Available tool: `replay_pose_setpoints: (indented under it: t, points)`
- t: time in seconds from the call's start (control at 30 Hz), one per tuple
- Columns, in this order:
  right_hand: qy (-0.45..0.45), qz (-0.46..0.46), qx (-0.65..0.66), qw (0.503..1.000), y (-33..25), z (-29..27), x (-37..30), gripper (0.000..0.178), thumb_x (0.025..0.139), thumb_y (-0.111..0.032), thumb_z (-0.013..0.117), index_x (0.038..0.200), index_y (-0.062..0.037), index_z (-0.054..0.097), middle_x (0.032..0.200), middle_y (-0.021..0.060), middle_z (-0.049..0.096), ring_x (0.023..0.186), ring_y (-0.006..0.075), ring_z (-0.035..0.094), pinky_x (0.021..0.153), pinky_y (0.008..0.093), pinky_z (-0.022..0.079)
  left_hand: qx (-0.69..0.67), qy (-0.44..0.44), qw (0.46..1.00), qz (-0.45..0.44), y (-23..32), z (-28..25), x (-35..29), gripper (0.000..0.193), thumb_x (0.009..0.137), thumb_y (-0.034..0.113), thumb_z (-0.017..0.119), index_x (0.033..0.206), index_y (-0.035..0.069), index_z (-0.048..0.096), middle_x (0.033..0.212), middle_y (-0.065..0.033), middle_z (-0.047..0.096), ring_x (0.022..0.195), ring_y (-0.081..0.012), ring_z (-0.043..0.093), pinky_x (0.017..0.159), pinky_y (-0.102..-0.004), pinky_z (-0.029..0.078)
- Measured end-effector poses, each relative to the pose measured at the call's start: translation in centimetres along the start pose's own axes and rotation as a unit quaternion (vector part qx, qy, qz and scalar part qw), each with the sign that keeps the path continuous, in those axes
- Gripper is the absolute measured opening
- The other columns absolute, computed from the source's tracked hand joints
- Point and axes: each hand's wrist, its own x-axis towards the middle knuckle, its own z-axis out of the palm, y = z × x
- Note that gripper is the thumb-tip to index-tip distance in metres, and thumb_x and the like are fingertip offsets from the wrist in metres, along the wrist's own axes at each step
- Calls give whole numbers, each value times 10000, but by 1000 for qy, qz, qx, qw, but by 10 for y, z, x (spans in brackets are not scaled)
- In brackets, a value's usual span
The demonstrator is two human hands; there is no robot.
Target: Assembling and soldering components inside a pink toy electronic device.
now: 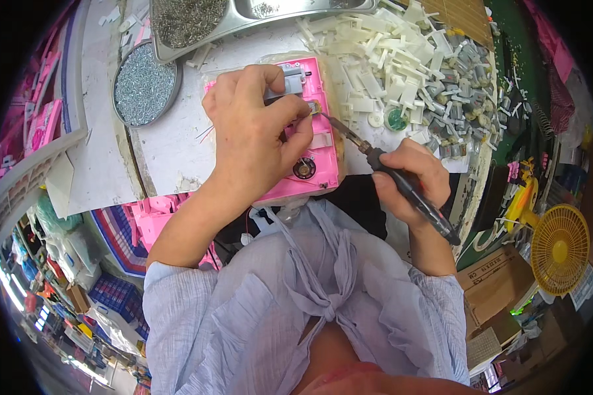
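Observation:
My right hand (pixel 415 181) is closed around the black handle of a soldering iron (pixel 402 178), whose metal tip points left. That tip meets a small yellowish part inside a pink plastic housing (pixel 326 158) lying at the table's near edge. Over the housing's left side bends my left hand (pixel 257 115), thumb and index finger pinched by the iron's tip; what they pinch is too small to make out. A grey box-like part (pixel 291 82) sits in the housing beneath my left fingers. Nearer me in the housing is a round dark speaker-like part (pixel 304 168).
Left of the housing stands a round dish of small screws (pixel 178 82). A metal tray (pixel 244 27) with more screws lies at the back. White plastic pieces (pixel 389 52) and small grey motor-like parts (pixel 451 99) are heaped at right. A yellow fan (pixel 560 250) stands lower right.

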Motion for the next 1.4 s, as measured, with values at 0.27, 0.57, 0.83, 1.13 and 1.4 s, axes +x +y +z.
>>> replay_pose_setpoints:
  t: [0.27, 0.57, 0.83, 1.13, 1.4]
  points:
    - [16, 14, 2, 1000, -6, -12, -3, 305, 777, -33, 832, 1037, -10, 676, 714, 82, 644, 537, 168, 517, 482, 295, 363, 4, -10, 1000, -10, 2, 0, -1, 107, 693, 158, 787, 780, 146, 727, 1029, -32, 554, 1008, -277, 504, 883, -456, 321]
    - [-7, -28, -32, 999, -6, -15, 7, 327, 766, -45, 842, 1044, -10, 673, 758, 88, 689, 548, 189, 555, 487, 303, 398, 22, -10, 1000, 1, 5, -4, -1, 132, 706, 164, 805, 821, 139, 746, 1018, -31, 563, 977, -263, 517, 884, -443, 324]
    - [-19, -40, -30, 999, -1, -11, 12, 336, 766, -43, 849, 1049, -19, 669, 784, 86, 704, 554, 200, 581, 484, 296, 429, 3, -12, 1000, -21, 5, -6, -3, 119, 729, 161, 806, 832, 141, 750, 998, -22, 569, 954, -250, 524, 863, -433, 326]
    - [-27, -24, -27, 999, 6, -2, 13, 280, 848, -113, 822, 1043, -10, 649, 688, 71, 601, 562, 179, 532, 502, 296, 376, 47, -16, 999, -18, 8, -1, 6, 94, 727, 167, 762, 799, 148, 704, 959, -35, 527, 917, -255, 505, 841, -438, 318]
    - [-24, -31, -16, 999, 8, 1, 14, 276, 852, -114, 821, 1038, -3, 648, 679, 69, 591, 553, 176, 514, 497, 293, 365, 45, -29, 998, -15, 9, -3, 8, 91, 740, 159, 758, 802, 143, 695, 962, -39, 514, 924, -259, 493, 860, -460, 313]
